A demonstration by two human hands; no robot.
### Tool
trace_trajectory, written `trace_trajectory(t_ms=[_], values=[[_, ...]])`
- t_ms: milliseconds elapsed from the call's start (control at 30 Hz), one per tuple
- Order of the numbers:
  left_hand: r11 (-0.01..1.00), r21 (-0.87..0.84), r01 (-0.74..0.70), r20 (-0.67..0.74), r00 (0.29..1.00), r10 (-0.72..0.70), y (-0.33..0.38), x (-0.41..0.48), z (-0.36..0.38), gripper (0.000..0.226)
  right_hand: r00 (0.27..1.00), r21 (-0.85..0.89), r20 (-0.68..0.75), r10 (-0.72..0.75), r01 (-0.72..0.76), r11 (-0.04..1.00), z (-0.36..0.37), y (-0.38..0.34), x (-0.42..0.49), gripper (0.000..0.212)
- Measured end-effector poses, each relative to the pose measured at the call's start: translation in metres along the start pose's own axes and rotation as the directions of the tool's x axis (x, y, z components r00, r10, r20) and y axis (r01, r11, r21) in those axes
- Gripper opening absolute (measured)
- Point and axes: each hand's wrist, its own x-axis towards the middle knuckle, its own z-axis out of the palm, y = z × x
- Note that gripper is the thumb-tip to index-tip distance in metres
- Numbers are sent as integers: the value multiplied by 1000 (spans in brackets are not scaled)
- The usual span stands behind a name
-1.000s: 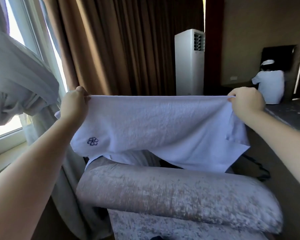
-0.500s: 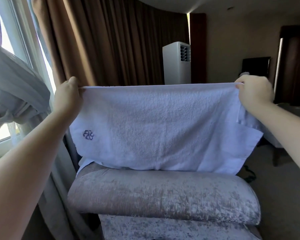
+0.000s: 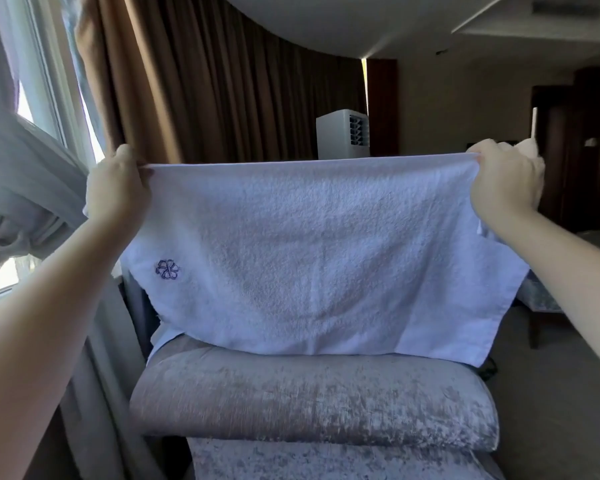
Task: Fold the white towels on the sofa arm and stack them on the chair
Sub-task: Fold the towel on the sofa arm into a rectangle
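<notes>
Pinching towel (image 3: 309, 244) corners, curled fingers: left hand (image 3: 118, 188), right hand (image 3: 503, 178); cooler (image 3: 340, 133) half-hidden, sofa arm (image 3: 312, 400) below

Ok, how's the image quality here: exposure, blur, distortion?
Head view: window at left blown out, room behind dim; head view: towel sharp, evenly lit, weave readable; head view: wide-angle lens leans the curtains near the left edge.

That white towel (image 3: 312, 258) blocks the bottom of the cooler (image 3: 342, 133) and the far side of the sofa arm (image 3: 312, 407). Fingertips of left hand (image 3: 118, 192) and right hand (image 3: 499, 188) sit hidden behind its hem (emblem (image 3: 167, 269) too small to read).
</notes>
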Motion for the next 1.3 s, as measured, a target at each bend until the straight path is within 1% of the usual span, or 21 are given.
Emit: trace_trajectory(t_ms=[67,167,233,333,400,500,600,667,800,900,967,1033,1133,1233,1267,1300], values=[[998,-64,14,-49,999,-18,1,-3,-16,17,997,25,-69,-15,17,1000,-12,-5,-3,40],[992,-129,15,-124,992,-31,2,-2,-39,20,982,93,-185,-24,42,995,-32,-9,-4,29],[990,-138,12,-162,986,-35,3,3,-50,22,969,82,-242,-51,73,994,-44,-11,-1,27],[990,-137,-5,-177,984,-19,7,8,-57,21,969,39,-238,-61,72,997,-53,-15,8,26],[993,-118,-11,-160,987,-8,7,7,-50,20,979,26,-194,-55,61,998,-48,-15,9,26],[997,-74,-36,-89,996,29,-1,-3,-21,18,992,-24,-106,-75,73,997,-27,-9,1,30],[998,-48,-42,2,999,43,-15,-20,18,14,994,-79,19,-108,109,991,10,3,-18,31],[999,-35,-42,67,997,44,-24,-33,46,13,988,-91,122,-95,107,990,39,12,-33,30],[1000,-9,-26,223,974,27,-43,-56,104,6,938,-118,343,-40,85,989,100,30,-64,30],[1000,6,-30,317,948,27,-50,-71,145,5,884,-170,467,-24,116,978,142,41,-79,38],[998,25,-55,369,928,42,-51,-78,171,5,851,-183,525,18,93,979,164,45,-84,36],[997,42,-63,411,911,40,-54,-84,195,6,836,-201,546,51,71,977,183,47,-88,34],[997,74,-23,462,887,-14,-60,-93,225,8,831,-195,553,60,59,979,212,53,-90,37],[998,57,11,485,874,-38,-65,-104,252,8,800,-181,595,78,39,983,237,57,-97,39],[997,68,24,503,863,-55,-68,-109,261,6,791,-174,606,82,31,984,246,59,-101,42],[996,89,31,527,846,-74,-70,-116,269,9,780,-179,619,91,27,983,253,61,-106,44]])
